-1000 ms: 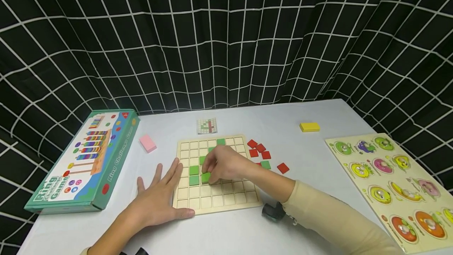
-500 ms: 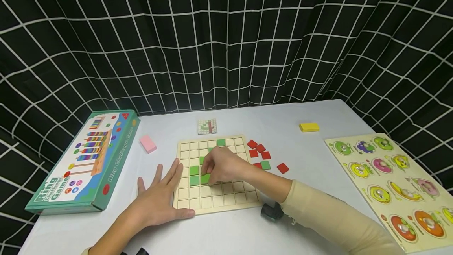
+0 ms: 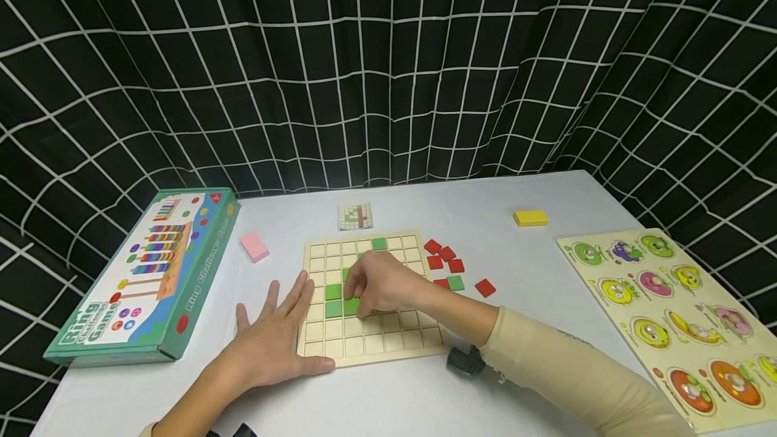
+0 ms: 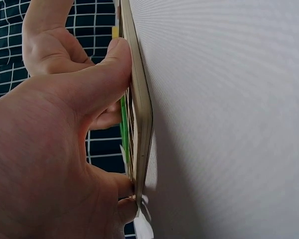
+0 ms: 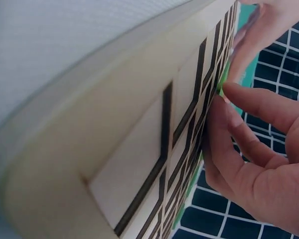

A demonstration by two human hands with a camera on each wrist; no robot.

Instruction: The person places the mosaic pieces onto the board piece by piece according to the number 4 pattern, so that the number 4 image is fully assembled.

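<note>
Left hand (image 3: 273, 346) flat, fingers spread, lower centre-left of frame, thumb pressing near edge of wooden grid board (image 3: 388, 346). Right hand (image 3: 382, 285) at frame centre, fingertips pinching green tile (image 3: 352, 306) on board. Red tiles (image 3: 446, 258) loose beyond, right of board.

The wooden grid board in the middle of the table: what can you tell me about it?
The pale wooden grid board lies flat on the white table, divided into small square cells. Several green square tiles sit in cells; most cells are bare. The left hand rests flat against its near left edge, thumb along the front. The right hand touches a green tile on it.
</note>
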